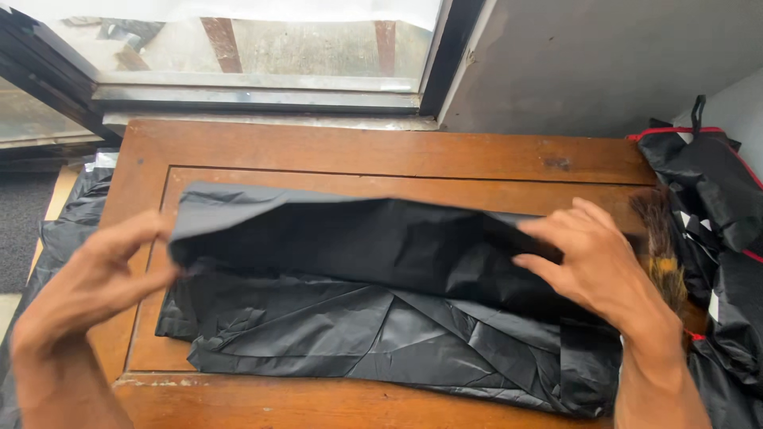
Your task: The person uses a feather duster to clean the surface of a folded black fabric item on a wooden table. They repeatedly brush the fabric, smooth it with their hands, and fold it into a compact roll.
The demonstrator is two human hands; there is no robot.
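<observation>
A large black plastic bag (373, 318) lies folded across a brown wooden table (381, 151). Its upper layer is lifted off the lower one and hangs a little above it. My left hand (95, 278) pinches the left end of that raised layer between thumb and fingers. My right hand (596, 262) grips the right end of the same layer, with the fingers spread over the plastic. The lower, crumpled part of the bag rests flat near the table's front edge.
A dark bag with red trim (715, 191) sits at the table's right side, next to a small brush with brown bristles (664, 254). More black plastic (67, 214) hangs off the left. A window frame (262, 95) and a grey wall (604, 56) stand behind.
</observation>
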